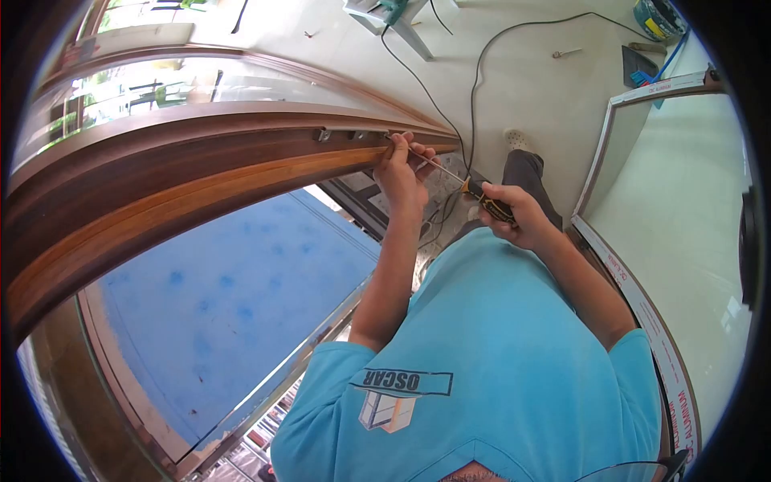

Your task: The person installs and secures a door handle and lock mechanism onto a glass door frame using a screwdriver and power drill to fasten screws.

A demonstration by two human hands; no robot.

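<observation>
My right hand [518, 217] is wrapped round the black and yellow handle of a screwdriver [495, 207]. Its thin shaft slants up and left to the brown window or door frame [233, 157]. At the shaft's far end, my left hand [401, 173] has thumb and fingers pinched together against the frame's edge. Whatever lies between those fingertips is too small to make out, and the screwdriver's tip is hidden there. Just left of these fingers, a narrow metal strip with small brackets [324, 134] sits in the frame's groove.
Left of my body lies a blue panel [241, 277]. Glazed frames with printed protective tape [638, 309] stand on the right. Dark cables [479, 68] run over the pale floor near my shoe [516, 140]. A stool [414, 36] with a green power tool [393, 11] is ahead.
</observation>
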